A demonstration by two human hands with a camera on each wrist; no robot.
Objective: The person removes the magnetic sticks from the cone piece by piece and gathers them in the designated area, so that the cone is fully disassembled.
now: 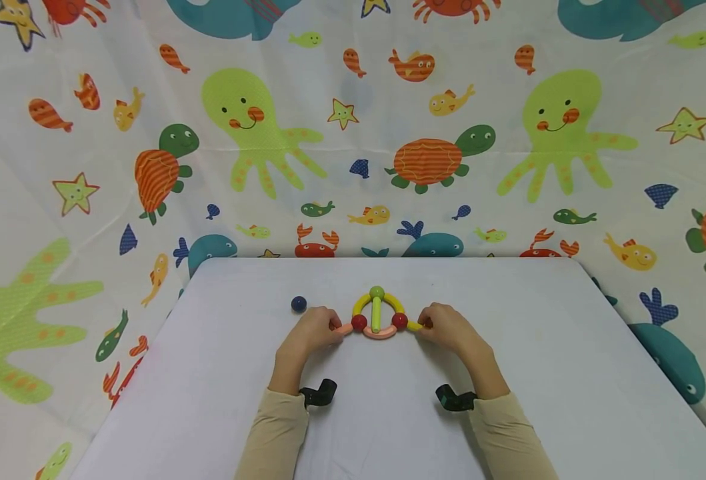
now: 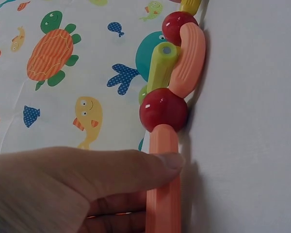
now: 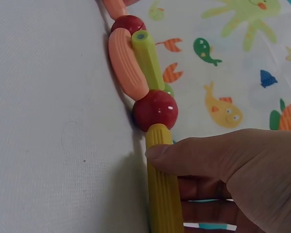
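Between both hands a toy of sticks and balls lies on the white table. Its ring has two yellow curved pieces (image 1: 395, 302), a pink curved piece (image 1: 380, 334), two red balls (image 1: 359, 323) and a green ball (image 1: 377, 292) at the top. From that ball a light green stick (image 1: 377, 313) runs down the middle. My left hand (image 1: 319, 327) pinches a straight pink stick (image 2: 164, 208), whose end meets the left red ball. On the other side my right hand (image 1: 447, 327) grips a yellow stick (image 3: 163, 194) that touches the right red ball. Both sticks' outer ends are hidden.
A dark blue ball (image 1: 299, 304) sits on the white table (image 1: 383, 420), just beyond my left hand. Behind the table hangs a cloth (image 1: 341, 167) printed with sea animals. Each wrist wears a small black camera (image 1: 320, 393).
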